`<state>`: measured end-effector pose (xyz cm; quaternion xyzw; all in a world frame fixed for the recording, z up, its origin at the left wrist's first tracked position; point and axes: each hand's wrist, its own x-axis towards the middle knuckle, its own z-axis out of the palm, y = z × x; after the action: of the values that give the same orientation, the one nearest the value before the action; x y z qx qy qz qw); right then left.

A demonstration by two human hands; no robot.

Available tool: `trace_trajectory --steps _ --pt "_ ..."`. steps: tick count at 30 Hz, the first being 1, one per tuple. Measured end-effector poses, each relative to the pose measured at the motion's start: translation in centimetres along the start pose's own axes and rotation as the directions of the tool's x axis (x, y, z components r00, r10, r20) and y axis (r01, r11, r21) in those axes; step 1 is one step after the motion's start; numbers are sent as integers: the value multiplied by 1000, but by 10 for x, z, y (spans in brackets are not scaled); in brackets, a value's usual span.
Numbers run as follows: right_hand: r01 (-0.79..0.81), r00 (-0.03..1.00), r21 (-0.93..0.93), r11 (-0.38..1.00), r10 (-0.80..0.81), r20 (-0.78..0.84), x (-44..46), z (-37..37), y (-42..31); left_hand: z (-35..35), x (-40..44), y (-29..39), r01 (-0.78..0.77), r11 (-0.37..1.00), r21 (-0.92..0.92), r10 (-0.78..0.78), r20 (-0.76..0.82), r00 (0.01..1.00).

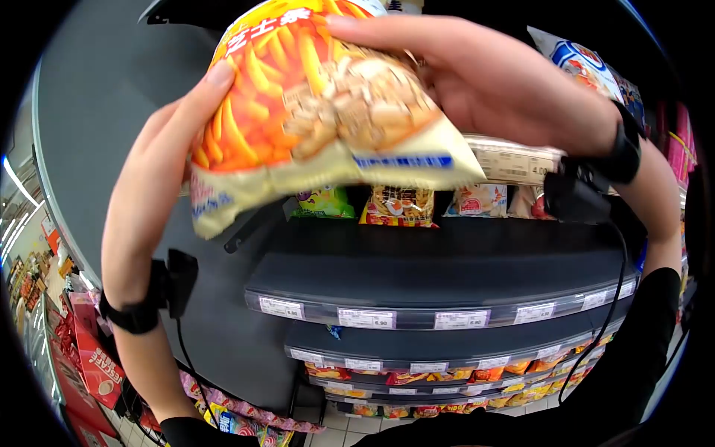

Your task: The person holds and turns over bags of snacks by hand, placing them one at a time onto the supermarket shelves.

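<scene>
A large snack bag [261, 123], orange and cream with pictures of fries or sticks, is held up close in front of me, tilted, at the upper part of the view. My left hand [182, 123] grips its left side, the thumb pressed on the front. On the upper right my right hand [462, 71] holds the bag, thumb lying over the front and the other fingers partly hidden behind it. Behind and below the bag stand several smaller packs on a shelf, among them a green pack [324, 201] and a yellow-red pack [400, 205].
Below are dark shelves with a price-tag rail [447, 319] and lower tiers of colourful snack bags [477, 375]. A white-blue bag [577, 59] stands at upper right. A grey side panel [82, 149] rises on the left, with a red box [99, 365] beyond it.
</scene>
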<state>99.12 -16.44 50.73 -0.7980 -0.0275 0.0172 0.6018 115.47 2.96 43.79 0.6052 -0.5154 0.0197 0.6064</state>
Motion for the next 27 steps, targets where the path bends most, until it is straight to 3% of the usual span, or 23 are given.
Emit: trace_trajectory --steps 2,3,6,8,10,12,14,15,16,18,20,24,26,27 --pt "268 962 -303 915 -272 30 20 0 14 -28 19 -4 37 983 177 -44 37 998" --pt "229 972 -239 943 -208 112 46 -13 5 -34 28 -8 44 965 258 -35 -39 999" --pt "146 973 -227 963 -182 -144 88 -19 -9 -57 51 -9 20 914 404 -9 -30 1000" --pt "160 973 -342 926 -206 -103 111 -34 -20 -71 69 -12 29 898 440 3 -72 997" --pt "167 981 -353 921 -190 -32 124 -41 -26 -82 83 -11 32 839 543 -55 26 998" --pt "95 975 -352 931 -158 -156 136 -39 -30 -90 97 -18 33 817 576 -59 27 998" --pt "-49 988 -321 946 -2 -157 168 -48 -42 -97 111 -25 73 807 586 -145 77 986" --pt "155 981 -398 904 -94 167 161 -55 -38 -102 118 -25 85 814 575 -215 162 963" --pt "-142 983 -347 927 91 -159 187 -49 -51 -108 126 -30 118 807 579 -250 153 956" --pt "-191 944 -423 886 47 -328 188 -35 -53 -117 135 -37 121 801 586 -258 155 954" --pt "-202 962 -486 850 80 -260 195 -42 -60 -126 143 -43 90 807 583 -223 160 962" --pt "-248 938 -523 815 67 -340 219 -43 -65 -132 154 -56 62 841 537 -130 90 987" --pt "-230 938 -579 782 20 -346 230 -44 -65 -136 166 -61 80 849 522 -163 115 980" --pt "-284 941 -559 779 113 -320 243 -50 -67 -137 169 -64 78 842 534 -191 159 969"
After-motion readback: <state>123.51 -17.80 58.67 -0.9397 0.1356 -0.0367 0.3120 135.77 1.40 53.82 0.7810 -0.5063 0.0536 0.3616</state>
